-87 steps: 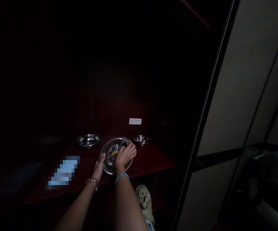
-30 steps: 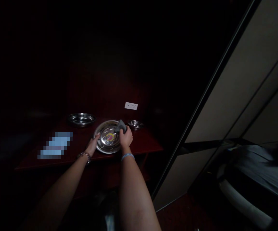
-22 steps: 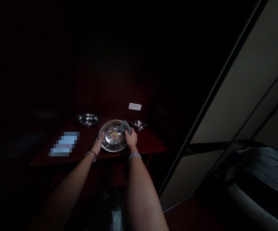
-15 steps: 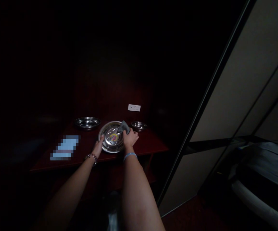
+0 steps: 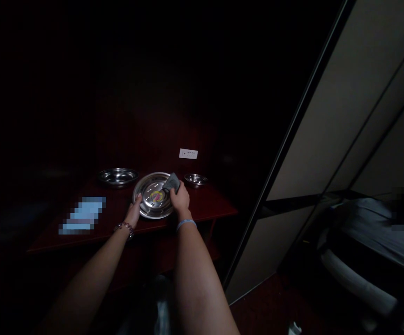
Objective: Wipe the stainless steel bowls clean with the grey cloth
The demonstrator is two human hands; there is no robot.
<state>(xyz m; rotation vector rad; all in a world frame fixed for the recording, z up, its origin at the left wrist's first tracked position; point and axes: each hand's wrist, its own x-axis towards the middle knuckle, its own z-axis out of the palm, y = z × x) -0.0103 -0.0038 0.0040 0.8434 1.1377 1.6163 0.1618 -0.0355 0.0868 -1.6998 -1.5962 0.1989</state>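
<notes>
You can read no text here: the round yellow-and-pink label [image 5: 157,197] on the near metal dish [image 5: 147,190] in front of you is too small to make out.

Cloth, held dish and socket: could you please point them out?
Cloth [image 5: 171,182], head view: middle of its grey face.
Dish [image 5: 147,196], head view: bare part of its inside floor.
Socket [image 5: 188,154], head view: middle of its white front.

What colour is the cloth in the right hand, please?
Grey; the cloth shows best in the head view.
</notes>
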